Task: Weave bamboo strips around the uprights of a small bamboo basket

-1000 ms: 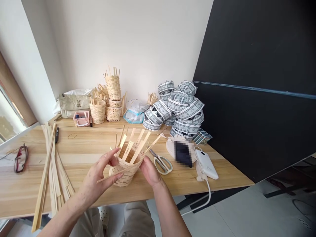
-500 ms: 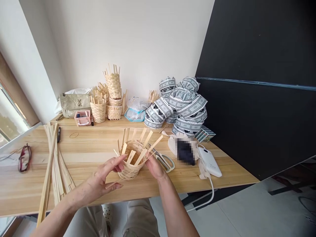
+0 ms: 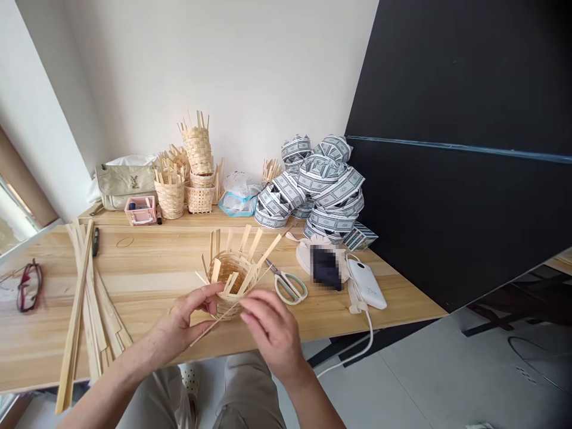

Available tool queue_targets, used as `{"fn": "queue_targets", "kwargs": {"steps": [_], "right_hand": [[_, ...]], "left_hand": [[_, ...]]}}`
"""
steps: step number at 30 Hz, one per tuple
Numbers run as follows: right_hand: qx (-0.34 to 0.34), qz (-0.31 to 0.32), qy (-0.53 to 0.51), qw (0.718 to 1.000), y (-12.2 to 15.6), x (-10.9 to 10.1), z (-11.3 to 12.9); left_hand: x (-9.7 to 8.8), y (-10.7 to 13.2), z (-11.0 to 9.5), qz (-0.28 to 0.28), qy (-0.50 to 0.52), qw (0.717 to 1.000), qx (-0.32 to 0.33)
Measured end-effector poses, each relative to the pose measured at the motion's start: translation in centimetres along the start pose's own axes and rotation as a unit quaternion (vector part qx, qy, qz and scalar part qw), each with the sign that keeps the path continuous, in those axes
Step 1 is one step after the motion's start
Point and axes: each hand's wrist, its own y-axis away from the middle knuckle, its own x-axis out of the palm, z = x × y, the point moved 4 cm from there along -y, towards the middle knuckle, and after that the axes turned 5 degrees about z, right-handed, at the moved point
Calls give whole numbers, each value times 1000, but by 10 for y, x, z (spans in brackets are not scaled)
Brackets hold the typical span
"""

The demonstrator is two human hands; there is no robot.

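Note:
A small woven basket [image 3: 232, 271] of pale wood strips stands on the table in front of me, with several upright strip ends poking above its rim. My left hand [image 3: 192, 316] grips the basket's near left side, fingers at the rim and thumb lower on the wall. A thin narrow strip [image 3: 214, 325] runs slantwise across the basket's near side, its free end passing the left thumb. Near the front of the rim, my right hand [image 3: 273, 335] pinches this strip between thumb and fingers. Scissors [image 3: 290, 288] with pale handles lie just right of the basket.
Long flat strips [image 3: 80, 310] lie at the left, near a black marker [image 3: 95, 241] and glasses [image 3: 30, 286]. Woven baskets [image 3: 170, 199], a handbag [image 3: 125, 186] and patterned ribbon rolls [image 3: 322, 185] line the back. A white power bank [image 3: 367, 285] with a cable sits right.
My right hand has moved from the basket's right side to its near front and now pinches the thin strip. The left hand has closed in on the basket wall. The view has shifted slightly.

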Motion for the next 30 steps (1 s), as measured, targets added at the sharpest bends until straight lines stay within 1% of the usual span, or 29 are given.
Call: {"fn": "queue_targets", "kwargs": {"steps": [1, 3, 5, 8, 13, 18, 21, 23, 26, 28, 30], "right_hand": [[-27, 36, 24, 999, -4, 2, 8], [-52, 82, 71, 993, -12, 7, 14], [-61, 105, 102, 987, -17, 12, 14], [-74, 123, 114, 983, -18, 17, 11], [-88, 117, 119, 982, -16, 21, 12], [-114, 83, 131, 981, -14, 23, 15], [-114, 72, 135, 982, -12, 26, 13], [-113, 66, 136, 982, -12, 28, 11], [-106, 60, 139, 983, -11, 30, 9], [-103, 55, 131, 985, -10, 31, 8], [-93, 44, 120, 988, -10, 31, 8]], "left_hand": [[0, 0, -2, 3, -4, 1000, -3], [-3, -2, -6, 4, -7, 1000, -10], [-6, -4, -10, 6, -11, 1000, -22], [-10, -9, -15, 5, -10, 1000, -29], [-9, -19, -14, -56, -3, 998, -16], [-7, -22, -16, -94, 38, 995, 2], [-9, -16, -11, -112, 80, 990, -19], [-7, -10, -4, -127, 113, 984, -49], [0, -2, 7, -182, 186, 961, -89], [7, 3, 11, -246, 233, 935, -102], [16, 7, 11, -305, 252, 912, -109]]}}
